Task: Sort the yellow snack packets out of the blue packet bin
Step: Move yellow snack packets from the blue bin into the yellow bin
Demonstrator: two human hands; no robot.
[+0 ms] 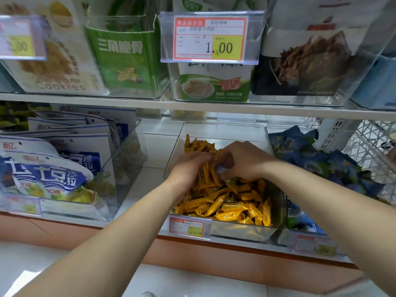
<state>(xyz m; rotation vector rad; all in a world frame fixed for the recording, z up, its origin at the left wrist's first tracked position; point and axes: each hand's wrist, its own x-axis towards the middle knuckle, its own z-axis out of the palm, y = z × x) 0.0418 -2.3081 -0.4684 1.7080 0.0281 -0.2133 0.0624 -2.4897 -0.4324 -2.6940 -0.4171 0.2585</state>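
Spanning the view are two white shelves, the upper shelf (107,99) carrying a row of snack boxes (126,58) and the lower shelf (154,151) carrying three clear bins side by side. The left bin (126,159) holds large blue-and-white bags (42,174). The middle bin (225,129) holds a heap of yellow packets (231,206), too many to count. The right bin (289,128) holds blue packets (334,163).

Two bare forearms reach in from below, and both hands meet over the middle bin, hiding part of the heap. The left hand (188,168) has its fingers wrapped round a bundle (205,176) of several yellow packets. The right hand (242,161) curls its fingers over the bundle's top; whether they grip it cannot be told.

A price tag (186,229) hangs on the middle bin's front, and a larger tag (211,36) hangs above.
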